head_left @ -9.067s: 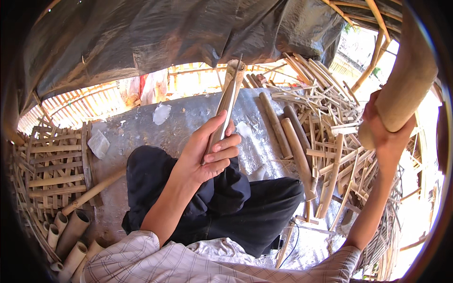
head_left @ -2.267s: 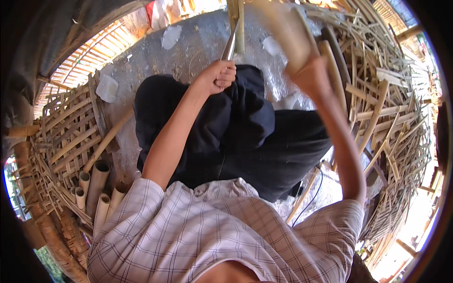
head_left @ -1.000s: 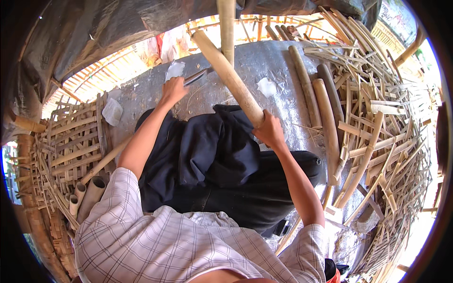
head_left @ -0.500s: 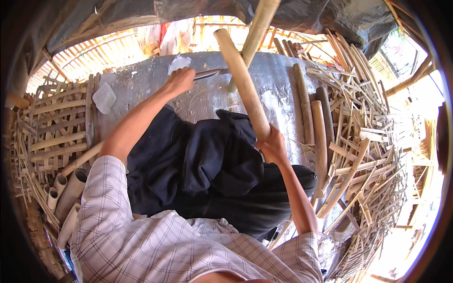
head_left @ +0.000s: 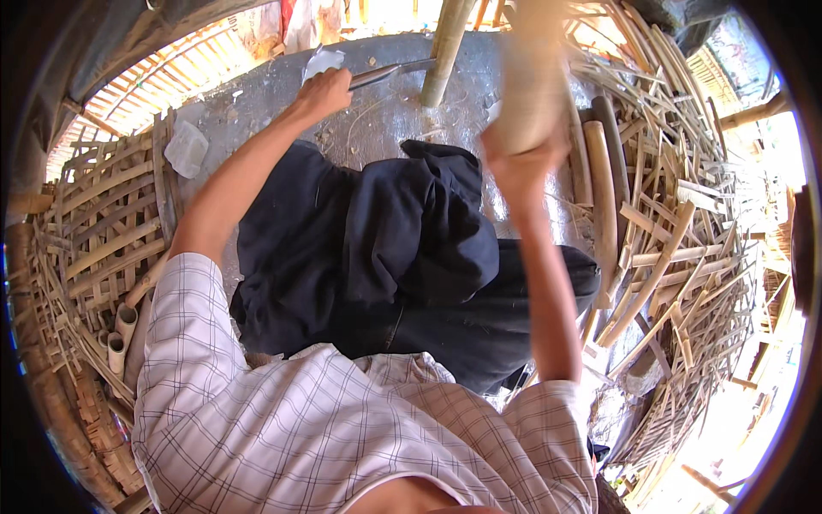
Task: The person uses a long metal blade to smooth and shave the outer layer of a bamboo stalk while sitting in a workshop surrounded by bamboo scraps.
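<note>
My left hand (head_left: 327,92) is closed round the handle of a long knife (head_left: 390,71), whose blade points right. The blade's far end meets an upright bamboo pole (head_left: 447,58); whether it has cut into it I cannot tell. The pole's lower end stands on the grey ground sheet (head_left: 368,128). My right hand (head_left: 527,167), blurred by motion, grips a thick bamboo stick (head_left: 535,77) near its lower end. That stick is raised to the right of the pole, apart from the knife. Dark cloth (head_left: 411,240) covers my folded legs.
Loose bamboo strips (head_left: 668,283) pile up at the right, with bamboo poles (head_left: 601,188) lying beside them. At the left are a woven bamboo lattice (head_left: 111,223) and cut bamboo tubes (head_left: 124,325). A clear plastic bag (head_left: 186,150) lies at the far left of the sheet.
My right hand has lifted the bamboo stick up and to the right, away from the pole. My left hand still holds the knife toward the pole. The whole view has shifted slightly.
</note>
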A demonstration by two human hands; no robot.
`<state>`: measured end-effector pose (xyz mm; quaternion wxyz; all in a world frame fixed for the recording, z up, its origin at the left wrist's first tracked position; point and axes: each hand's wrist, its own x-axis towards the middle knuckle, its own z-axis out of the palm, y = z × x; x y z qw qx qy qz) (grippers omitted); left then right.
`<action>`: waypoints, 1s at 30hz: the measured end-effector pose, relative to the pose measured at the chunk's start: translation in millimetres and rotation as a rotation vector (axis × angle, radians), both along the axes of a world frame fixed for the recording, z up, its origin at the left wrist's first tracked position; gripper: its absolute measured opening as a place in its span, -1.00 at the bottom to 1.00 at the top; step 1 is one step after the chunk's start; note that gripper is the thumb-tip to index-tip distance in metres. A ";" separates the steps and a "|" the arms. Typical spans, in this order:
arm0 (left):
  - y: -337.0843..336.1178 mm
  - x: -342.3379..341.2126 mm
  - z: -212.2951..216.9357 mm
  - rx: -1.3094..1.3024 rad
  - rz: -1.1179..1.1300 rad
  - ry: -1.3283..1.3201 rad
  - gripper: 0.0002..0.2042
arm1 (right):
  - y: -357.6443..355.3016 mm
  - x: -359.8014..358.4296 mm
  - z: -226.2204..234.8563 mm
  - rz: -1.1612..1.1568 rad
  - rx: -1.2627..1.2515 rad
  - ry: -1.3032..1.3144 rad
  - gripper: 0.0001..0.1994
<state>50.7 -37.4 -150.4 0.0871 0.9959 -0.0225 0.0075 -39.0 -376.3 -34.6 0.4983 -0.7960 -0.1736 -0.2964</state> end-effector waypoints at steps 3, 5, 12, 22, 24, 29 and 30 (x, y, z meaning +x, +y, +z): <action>6.8 -1.8 -20.6 -0.013 0.005 0.059 -0.78 | -16.3 6.3 -130.9 0.017 -0.540 0.610 -0.60; 2.2 -13.2 -29.0 0.009 0.040 0.001 -0.80 | -20.2 2.8 -137.1 0.002 -0.584 0.603 -0.57; -4.9 -7.8 -10.4 -0.011 0.063 -0.035 -0.79 | -21.5 -3.6 -30.3 0.273 -0.162 1.088 -0.56; -4.8 -16.2 -6.0 0.021 0.085 0.065 -0.76 | 10.8 7.0 77.0 0.074 0.030 -0.076 -0.59; -9.5 -8.6 -6.1 0.034 0.095 0.087 -0.76 | 10.9 8.2 -8.9 0.048 0.057 0.226 -0.48; 14.0 -24.3 -57.8 0.205 -0.035 0.062 -0.85 | -24.3 15.3 -194.0 -0.004 -0.612 0.823 -0.55; 16.8 -30.3 -67.4 0.205 -0.045 -0.015 -0.85 | -29.0 19.5 -185.8 -0.001 -0.642 0.724 -0.55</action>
